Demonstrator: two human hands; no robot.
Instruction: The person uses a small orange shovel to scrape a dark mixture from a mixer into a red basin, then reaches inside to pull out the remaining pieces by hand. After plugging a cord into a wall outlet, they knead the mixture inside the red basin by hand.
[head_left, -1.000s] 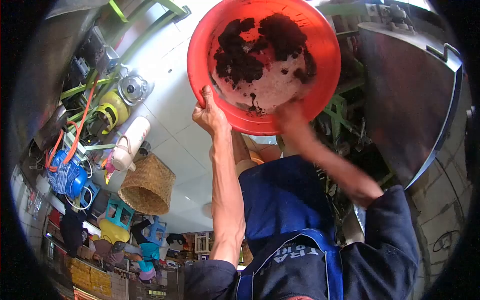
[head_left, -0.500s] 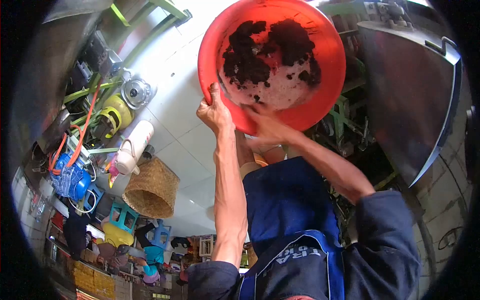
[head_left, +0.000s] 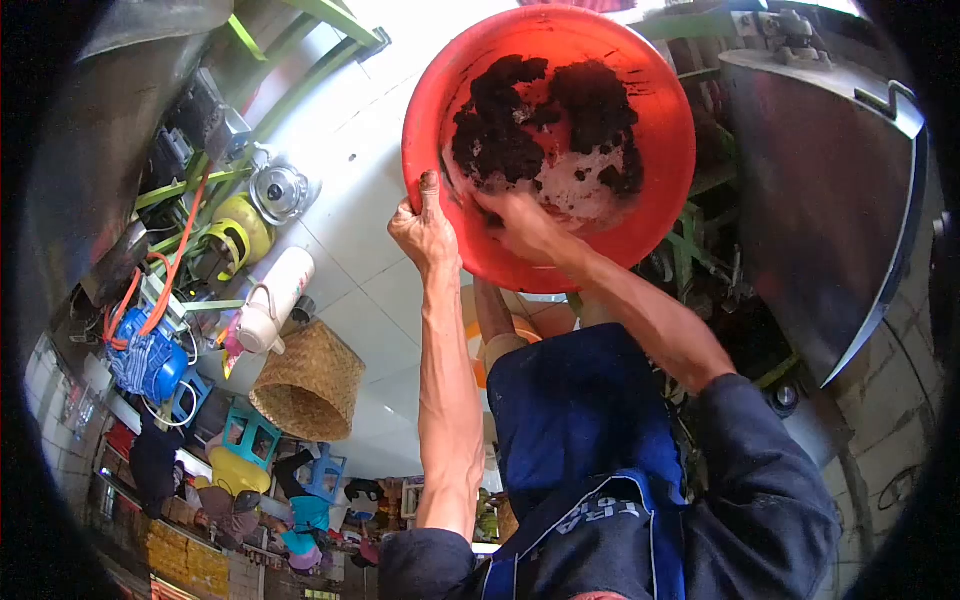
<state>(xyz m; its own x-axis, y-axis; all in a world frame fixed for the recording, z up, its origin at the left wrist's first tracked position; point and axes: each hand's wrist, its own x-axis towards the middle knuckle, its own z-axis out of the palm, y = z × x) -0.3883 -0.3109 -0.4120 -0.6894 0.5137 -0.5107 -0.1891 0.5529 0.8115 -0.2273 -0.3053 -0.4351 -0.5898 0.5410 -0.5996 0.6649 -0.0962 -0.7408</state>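
A wide red plastic basin [head_left: 672, 150] is tilted toward me at the top of the view. Dark, crumbly, wet-looking clumps [head_left: 500, 140] lie in it over a pale, smeared bottom. My left hand [head_left: 428, 230] grips the basin's left rim, its dark-stained thumb up along the outer edge. Inside the basin, at the lower left of the clumps, my right hand [head_left: 525, 225] reaches down to the wall. Motion blurs its fingers, and I cannot tell whether they hold anything.
To the left on the tiled floor [head_left: 370, 330] are a woven basket [head_left: 310, 380], a thermos [head_left: 278, 300], a yellow-green gas cylinder [head_left: 240, 232] and a lidded pot [head_left: 280, 192]. A large metal vessel [head_left: 820, 180] stands at right. Several people sit at lower left, one in yellow [head_left: 238, 470].
My right hand has moved from the basin's lower rim farther inside, toward the dark clumps. The basin sits slightly lower and to the right in view; my left hand keeps its grip.
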